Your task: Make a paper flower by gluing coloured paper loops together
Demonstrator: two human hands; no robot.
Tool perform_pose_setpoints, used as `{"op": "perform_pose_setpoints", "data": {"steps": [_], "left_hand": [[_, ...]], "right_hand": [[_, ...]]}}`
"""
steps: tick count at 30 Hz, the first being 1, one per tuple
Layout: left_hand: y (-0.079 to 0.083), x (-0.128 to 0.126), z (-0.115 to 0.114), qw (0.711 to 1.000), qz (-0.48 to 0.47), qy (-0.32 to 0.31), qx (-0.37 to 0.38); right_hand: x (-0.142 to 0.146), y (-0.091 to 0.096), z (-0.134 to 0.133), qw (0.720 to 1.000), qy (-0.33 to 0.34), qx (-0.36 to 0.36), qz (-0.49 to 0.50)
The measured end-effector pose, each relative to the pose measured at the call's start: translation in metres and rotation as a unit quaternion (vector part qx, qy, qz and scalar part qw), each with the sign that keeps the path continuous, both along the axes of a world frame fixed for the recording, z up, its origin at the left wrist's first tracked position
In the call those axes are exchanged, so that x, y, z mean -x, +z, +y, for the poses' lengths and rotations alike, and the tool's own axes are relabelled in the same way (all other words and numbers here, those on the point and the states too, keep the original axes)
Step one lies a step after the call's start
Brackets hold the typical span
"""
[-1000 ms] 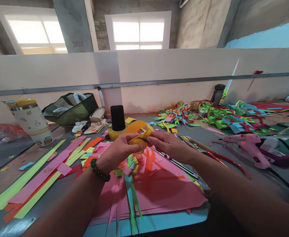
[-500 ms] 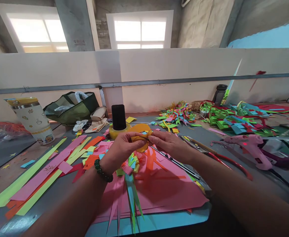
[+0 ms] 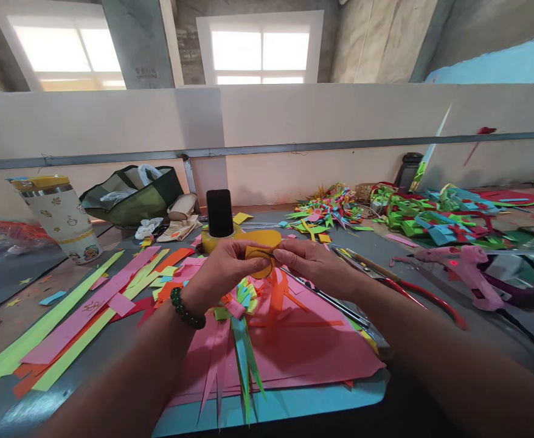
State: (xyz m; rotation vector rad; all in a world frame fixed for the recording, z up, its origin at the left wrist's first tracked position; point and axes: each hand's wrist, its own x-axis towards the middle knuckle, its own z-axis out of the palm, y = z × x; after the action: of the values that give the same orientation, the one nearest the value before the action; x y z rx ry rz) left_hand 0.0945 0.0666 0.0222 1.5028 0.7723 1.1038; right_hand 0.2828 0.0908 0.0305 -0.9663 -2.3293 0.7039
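My left hand pinches a curled yellow-orange paper strip between thumb and fingers. On the other side, the fingertips of my right hand close on the same strip. The fingers partly hide how the strip is folded. Just below my left hand lies a woven paper piece with long pointed blue, green and pink tails. Thin orange strips rest beneath my hands on a stack of pink paper sheets.
A phone stands upright behind my left hand, by a yellow tape roll. At right are red-handled pliers and a pink glue gun with its cord. Paper strips and a tumbler are at left.
The yellow-orange strip has turned a little in my fingers, and a flat part of it now shows beside my left fingertips. Both hands stay nearly in place.
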Motion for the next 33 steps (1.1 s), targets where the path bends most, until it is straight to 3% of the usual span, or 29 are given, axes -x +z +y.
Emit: {"op": "perform_pose_setpoints", "data": {"steps": [7, 17, 22, 33], "left_hand": [[-0.0003, -0.0001, 0.0002, 1.000, -0.016, -0.013, 0.003], [-0.0032, -0.0033, 0.0006, 0.998, -0.047, 0.040, -0.007], [-0.0025, -0.0031, -0.0001, 0.998, -0.046, 0.035, 0.006], [-0.0059, -0.0087, -0.0023, 0.999, -0.032, 0.041, 0.013]], "right_hand": [[0.0002, -0.0001, -0.0012, 0.999, -0.014, 0.002, 0.032], [0.0011, -0.0003, -0.0014, 0.997, -0.013, 0.015, 0.075], [0.0023, -0.0014, -0.0026, 0.996, -0.022, 0.029, 0.078], [0.0062, -0.0053, -0.0019, 0.981, 0.034, 0.107, 0.156]]}}
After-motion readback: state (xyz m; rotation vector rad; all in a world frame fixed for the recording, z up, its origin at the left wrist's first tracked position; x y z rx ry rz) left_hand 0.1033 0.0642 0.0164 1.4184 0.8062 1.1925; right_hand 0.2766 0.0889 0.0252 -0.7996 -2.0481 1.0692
